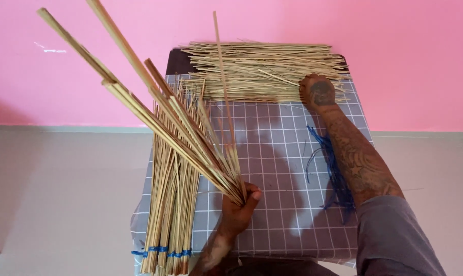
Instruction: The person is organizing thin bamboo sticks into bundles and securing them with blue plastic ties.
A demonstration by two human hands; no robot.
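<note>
I see a fan of sticks (155, 102) gripped at its lower end in the left hand (239, 207), fingers closed tight round it, the sticks spreading up and to the left above the table. My right hand (317, 92) reaches to the far side and presses fingers-down on a loose pile (262, 69) of sticks lying crosswise; I cannot tell whether it pinches any. Left of the fan, tied bundles (170, 204) lie lengthwise, bound with blue bands (162, 251). Blue strings (333, 171) lie beside the right forearm on the grey checked cloth (277, 153).
</note>
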